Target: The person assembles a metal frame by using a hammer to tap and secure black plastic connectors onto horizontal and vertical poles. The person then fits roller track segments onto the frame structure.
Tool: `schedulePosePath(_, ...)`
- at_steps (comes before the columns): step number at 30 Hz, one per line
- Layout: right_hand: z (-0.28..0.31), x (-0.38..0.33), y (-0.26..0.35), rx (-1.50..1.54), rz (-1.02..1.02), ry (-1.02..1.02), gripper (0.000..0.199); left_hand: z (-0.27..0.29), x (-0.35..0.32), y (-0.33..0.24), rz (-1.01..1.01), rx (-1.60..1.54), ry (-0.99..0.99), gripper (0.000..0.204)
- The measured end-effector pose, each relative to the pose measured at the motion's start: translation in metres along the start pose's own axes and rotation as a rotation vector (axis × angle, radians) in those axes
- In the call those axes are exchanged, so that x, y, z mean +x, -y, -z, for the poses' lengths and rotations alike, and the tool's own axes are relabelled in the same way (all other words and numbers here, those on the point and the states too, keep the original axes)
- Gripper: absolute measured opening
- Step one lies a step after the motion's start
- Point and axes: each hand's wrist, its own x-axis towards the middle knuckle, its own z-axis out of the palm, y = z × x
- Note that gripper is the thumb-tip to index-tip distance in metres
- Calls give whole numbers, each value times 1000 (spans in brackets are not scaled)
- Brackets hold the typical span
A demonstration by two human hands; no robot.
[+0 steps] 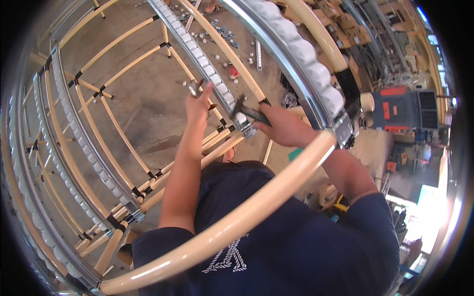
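My right hand (281, 126) is closed round the dark handle of a hammer (253, 112). The hammer's head is over the near end of a roller track (210, 71), a metal rail with white rollers; whether they touch I cannot tell. To the left of that track, my left hand (198, 106) has its fingers bent around a small metallic piece (193, 89), whose kind is hard to make out. A metal end bracket (247, 129) sits at the track's near end, by a cream pipe.
A cream pipe (232, 220) crosses close in front of my body. Another roller track (296, 54) runs along the right, with more tracks and black-jointed pipe frames at left. Loose white rollers and small parts lie on the floor. A grey-and-orange machine (405, 109) stands at right.
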Motion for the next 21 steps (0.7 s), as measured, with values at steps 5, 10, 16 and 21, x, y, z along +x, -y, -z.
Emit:
schedulePosePath(5,4,-17,-2,-39,-124,182,31,-7,29,27,32,104,144,53)
schedulePosePath(10,-1,-23,-15,-22,-123,260,27,10,26,45,148,-46,400,41)
schedulePosePath(16,0,-19,-6,11,-233,270,24,13,30,45,213,-14,521,38)
schedulePosePath(21,-3,-19,-8,-19,-258,297,22,10,29,43,178,-16,510,41)
